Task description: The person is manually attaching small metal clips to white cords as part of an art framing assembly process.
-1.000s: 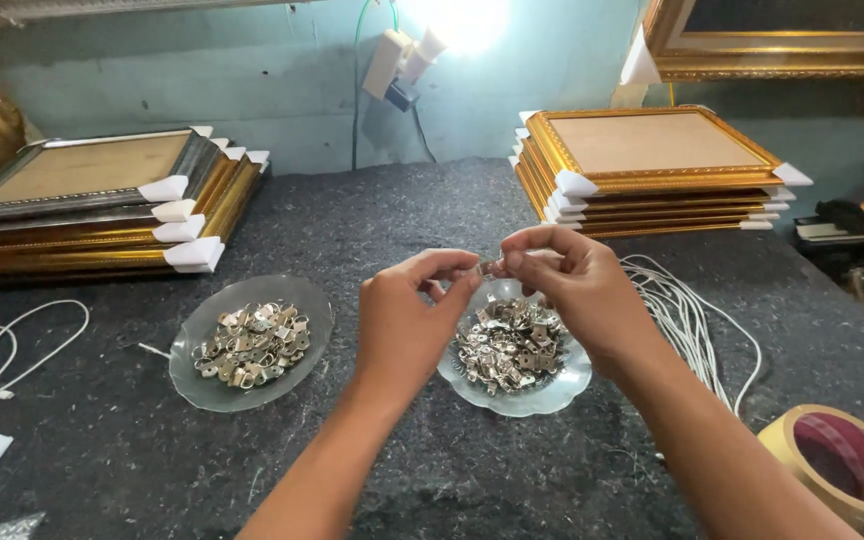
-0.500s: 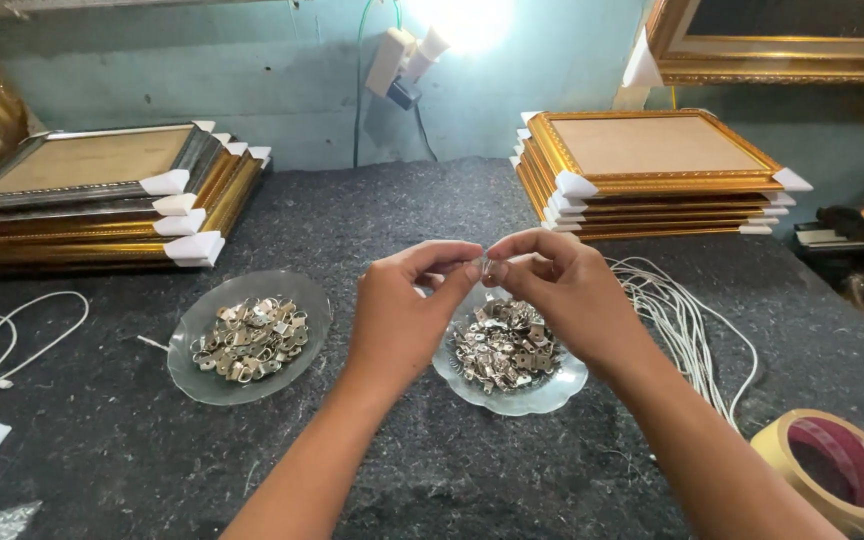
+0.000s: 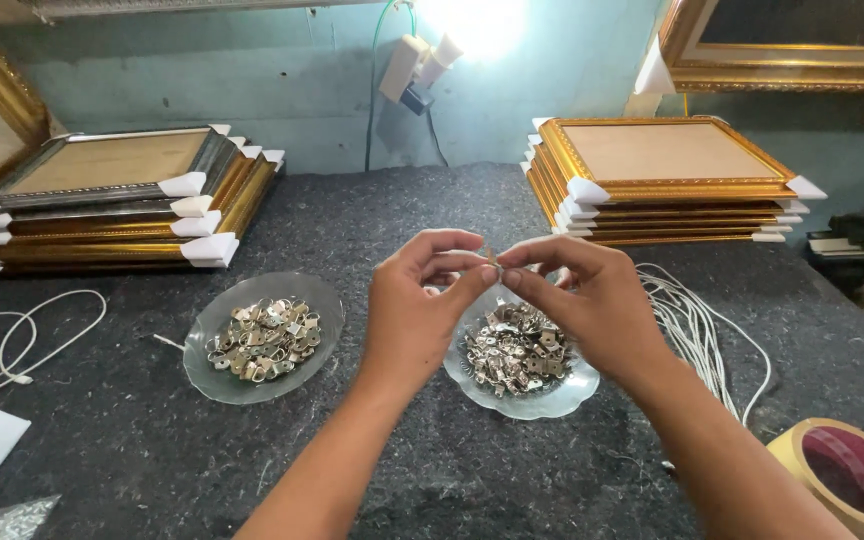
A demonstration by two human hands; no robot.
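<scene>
My left hand [image 3: 418,310] and my right hand [image 3: 582,298] meet fingertip to fingertip above a glass dish [image 3: 562,398], pinching one small metal hanger piece [image 3: 493,257] between them. The dish under my hands holds a heap of several small silver metal hangers [image 3: 515,350]. A second glass dish [image 3: 220,370] to the left holds a similar pile of metal hangers [image 3: 266,338]. Both dishes rest on a dark felt-covered table [image 3: 422,210].
Stacks of gold picture frames with white corner guards stand at the left [image 3: 112,205] and right [image 3: 667,180]. White cords [image 3: 702,335] lie right of the dish, another white cord [image 3: 22,345] at far left. A tape roll [image 3: 852,475] sits at the lower right.
Both hands stay together over the right dish, working the small piece between the fingertips; their position has barely shifted.
</scene>
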